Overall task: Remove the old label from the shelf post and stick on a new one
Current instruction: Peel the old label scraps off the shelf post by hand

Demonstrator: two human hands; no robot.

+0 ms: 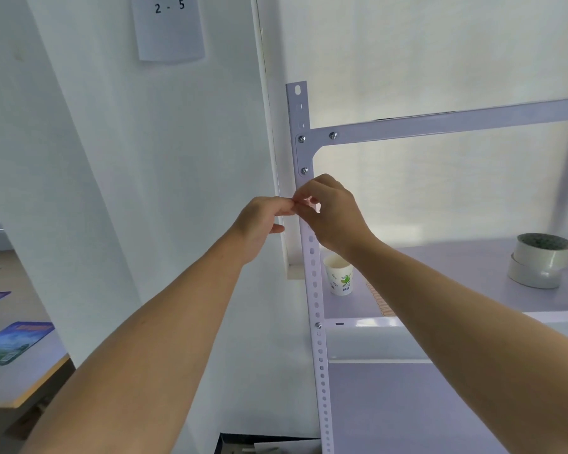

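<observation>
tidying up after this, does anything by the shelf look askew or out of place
The two tape rolls on the shelf are stacked off-centre, the top one shifted right. The paper sign marked 2 - 5 on the wall seems to curl at its bottom edge. The paper cup stands upright; nothing spilled.

Bare forearms (pixel 164 339), L hand (pixel 261 221), R hand (pixel 335 217)
</observation>
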